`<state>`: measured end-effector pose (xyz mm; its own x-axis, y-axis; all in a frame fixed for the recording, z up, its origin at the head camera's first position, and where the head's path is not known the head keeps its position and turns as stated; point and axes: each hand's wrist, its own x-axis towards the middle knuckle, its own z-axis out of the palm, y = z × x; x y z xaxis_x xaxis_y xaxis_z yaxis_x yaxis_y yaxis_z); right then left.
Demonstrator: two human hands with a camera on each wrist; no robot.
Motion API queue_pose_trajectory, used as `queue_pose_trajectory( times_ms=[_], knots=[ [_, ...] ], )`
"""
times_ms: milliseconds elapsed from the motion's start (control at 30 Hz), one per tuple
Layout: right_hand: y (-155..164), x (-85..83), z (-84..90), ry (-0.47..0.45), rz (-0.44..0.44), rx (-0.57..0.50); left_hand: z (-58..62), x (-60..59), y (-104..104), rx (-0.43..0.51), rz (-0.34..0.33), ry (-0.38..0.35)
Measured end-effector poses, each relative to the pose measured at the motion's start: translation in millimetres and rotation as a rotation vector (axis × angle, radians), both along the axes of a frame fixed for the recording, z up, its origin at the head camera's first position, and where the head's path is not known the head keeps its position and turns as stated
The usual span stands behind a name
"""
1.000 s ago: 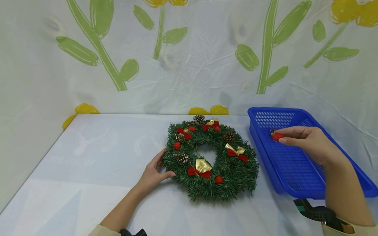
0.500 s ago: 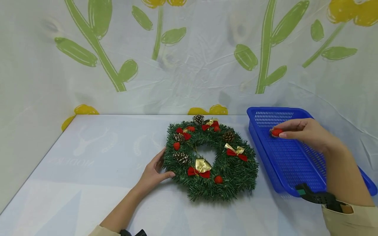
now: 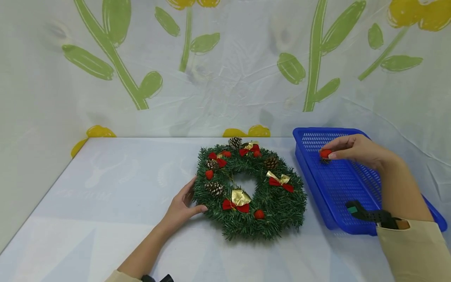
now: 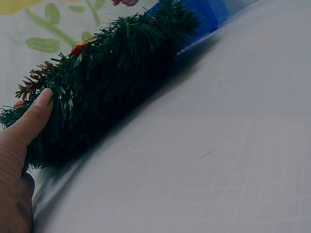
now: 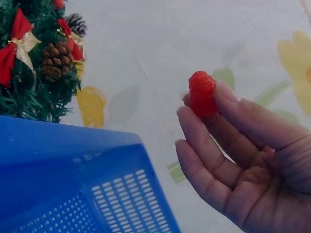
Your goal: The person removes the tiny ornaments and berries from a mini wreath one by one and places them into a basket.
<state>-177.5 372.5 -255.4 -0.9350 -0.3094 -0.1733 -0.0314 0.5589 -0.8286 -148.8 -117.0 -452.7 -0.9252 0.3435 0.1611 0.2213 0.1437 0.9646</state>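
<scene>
Carried farther toward the far-left corner of the blue basket (image 3: 356, 196): red berry (image 3: 325, 153), pinched in right hand (image 3: 356, 150). Steadied at its left edge for balance: wreath (image 3: 249, 192), left hand (image 3: 181, 207) relaxed, fingers straight against it.

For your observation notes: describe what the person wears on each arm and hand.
Both hands are bare. The right arm has a beige sleeve pushed up, with a black strapped device bearing a green mark at its cuff. The left arm shows a beige sleeve edge and a black device.

Right hand (image 5: 243, 160) pinching a red berry (image 5: 202, 93) between fingers (image 5: 194, 133) and thumb; blue basket (image 5: 73, 179) below, wreath (image 5: 34, 58) beyond
</scene>
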Motion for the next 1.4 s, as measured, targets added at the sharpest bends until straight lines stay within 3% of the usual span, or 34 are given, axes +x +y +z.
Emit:
queue_pose_trajectory(
  times_ms=[467,867,1133,1400],
  knots=[
    [9,-24.6,-7.8,-0.12,-0.069,-0.018,-3.0,-1.3,2,-0.001,0.004,0.002],
    [14,-34.6,-23.6,-0.064,-0.129,0.056,-1.7,0.2,2,0.007,0.001,-0.012],
    [14,-52.2,-40.5,-0.1,-0.155,-0.081,0.3,0.1,2,0.001,0.004,-0.01],
    [14,-66.7,-58.0,-0.071,-0.18,-0.055,2.3,1.4,0,-0.004,0.002,-0.03]
  ],
)
